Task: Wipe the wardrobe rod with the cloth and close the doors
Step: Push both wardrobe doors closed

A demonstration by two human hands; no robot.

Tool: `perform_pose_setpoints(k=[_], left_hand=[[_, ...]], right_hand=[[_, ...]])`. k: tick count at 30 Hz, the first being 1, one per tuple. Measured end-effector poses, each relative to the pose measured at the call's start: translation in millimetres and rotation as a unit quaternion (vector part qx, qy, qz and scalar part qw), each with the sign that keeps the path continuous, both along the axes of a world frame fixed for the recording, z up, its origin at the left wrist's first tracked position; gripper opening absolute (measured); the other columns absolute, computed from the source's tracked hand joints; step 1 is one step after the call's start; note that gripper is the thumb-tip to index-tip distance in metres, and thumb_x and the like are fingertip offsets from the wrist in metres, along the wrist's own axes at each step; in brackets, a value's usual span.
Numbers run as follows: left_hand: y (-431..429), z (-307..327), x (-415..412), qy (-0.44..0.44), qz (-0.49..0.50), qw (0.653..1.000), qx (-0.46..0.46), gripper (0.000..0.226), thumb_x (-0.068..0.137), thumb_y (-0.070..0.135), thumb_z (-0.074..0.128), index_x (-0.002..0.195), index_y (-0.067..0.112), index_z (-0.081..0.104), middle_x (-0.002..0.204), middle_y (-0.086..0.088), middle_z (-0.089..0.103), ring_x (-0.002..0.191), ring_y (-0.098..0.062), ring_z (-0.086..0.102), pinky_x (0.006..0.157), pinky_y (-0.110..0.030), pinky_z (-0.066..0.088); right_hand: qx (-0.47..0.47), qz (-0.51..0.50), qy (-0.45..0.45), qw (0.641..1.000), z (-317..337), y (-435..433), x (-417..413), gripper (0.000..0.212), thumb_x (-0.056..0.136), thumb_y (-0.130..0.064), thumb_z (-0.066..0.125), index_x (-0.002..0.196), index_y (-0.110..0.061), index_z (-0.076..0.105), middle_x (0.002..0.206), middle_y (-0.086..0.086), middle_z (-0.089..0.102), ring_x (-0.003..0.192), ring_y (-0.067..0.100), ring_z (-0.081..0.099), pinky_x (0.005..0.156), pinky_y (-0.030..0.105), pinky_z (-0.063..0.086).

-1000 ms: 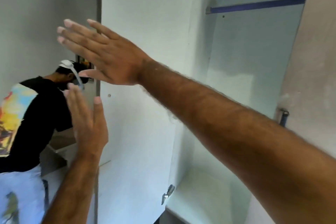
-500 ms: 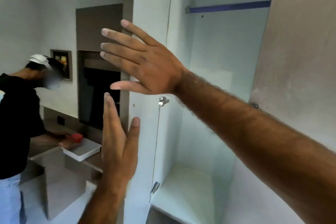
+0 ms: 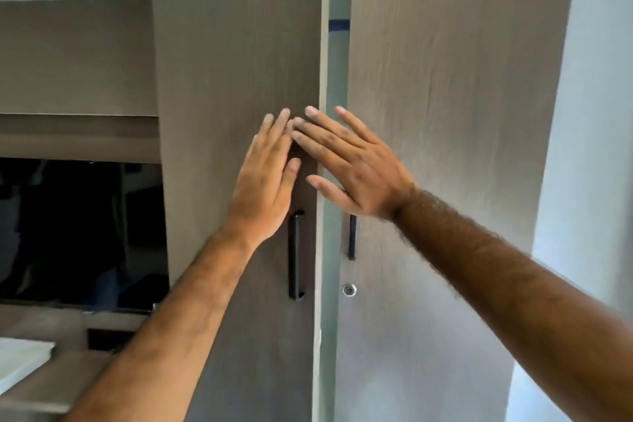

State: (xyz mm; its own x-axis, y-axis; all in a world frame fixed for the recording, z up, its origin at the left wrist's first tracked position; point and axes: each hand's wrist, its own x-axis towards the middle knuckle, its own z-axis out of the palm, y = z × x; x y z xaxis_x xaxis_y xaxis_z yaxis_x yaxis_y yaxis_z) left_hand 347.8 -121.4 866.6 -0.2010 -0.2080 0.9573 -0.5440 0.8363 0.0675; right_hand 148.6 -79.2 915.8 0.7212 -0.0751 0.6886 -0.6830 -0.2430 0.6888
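Note:
The grey-brown left wardrobe door point(image 3: 236, 55) stands nearly shut, with a narrow gap beside the right door point(image 3: 445, 79). Through that gap a short piece of the blue rod point(image 3: 338, 26) shows. My left hand point(image 3: 267, 181) lies flat and open on the left door, above its black handle point(image 3: 295, 255). My right hand point(image 3: 352, 168) reaches across the gap, fingers spread, its fingertips on the left door's edge. Neither hand holds anything. No cloth is in view.
The right door carries a black handle point(image 3: 352, 236) and a round lock point(image 3: 349, 290). A dark screen point(image 3: 78, 229) sits in the wall unit to the left, with a white box point(image 3: 20, 360) on the counter below. A pale wall point(image 3: 596, 113) borders the right.
The left door has swung from wide open to almost shut, with both my hands following it to the right. The wardrobe interior and the other person are gone from view.

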Motion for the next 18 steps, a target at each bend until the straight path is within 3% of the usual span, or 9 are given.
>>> perform_pose_setpoints(k=[3,8,18], left_hand=[[-41,3,-28,-0.068,0.142,0.985,-0.068,0.061,0.110,0.030,0.033,0.162,0.000,0.021,0.172,-0.016,0.018,0.161,-0.031,0.015,0.130,-0.054,0.018],[-93,-5,-52,-0.060,0.228,0.963,-0.133,0.063,0.111,0.040,0.016,0.164,0.006,0.017,0.173,-0.012,0.019,0.161,-0.028,0.016,0.130,-0.054,0.015],[-140,-5,-78,-0.077,0.287,0.948,-0.117,0.065,0.110,0.041,0.025,0.165,0.008,0.017,0.174,-0.009,0.018,0.161,-0.027,0.016,0.130,-0.055,0.016]], right_hand=[[0.017,-0.076,-0.056,0.995,-19,-25,-52,0.067,0.110,-0.047,0.030,0.164,-0.007,0.022,0.174,0.015,0.020,0.163,0.027,0.016,0.133,0.052,0.020],[0.030,-0.216,-0.236,0.947,-66,-71,-126,0.076,0.109,-0.054,0.028,0.165,-0.006,0.014,0.175,0.016,0.009,0.164,0.029,0.007,0.132,0.054,0.019],[-0.064,-0.212,-0.244,0.944,-93,-118,-158,0.078,0.109,-0.056,0.036,0.166,-0.009,0.011,0.176,0.012,0.010,0.164,0.026,0.009,0.134,0.052,0.014]])
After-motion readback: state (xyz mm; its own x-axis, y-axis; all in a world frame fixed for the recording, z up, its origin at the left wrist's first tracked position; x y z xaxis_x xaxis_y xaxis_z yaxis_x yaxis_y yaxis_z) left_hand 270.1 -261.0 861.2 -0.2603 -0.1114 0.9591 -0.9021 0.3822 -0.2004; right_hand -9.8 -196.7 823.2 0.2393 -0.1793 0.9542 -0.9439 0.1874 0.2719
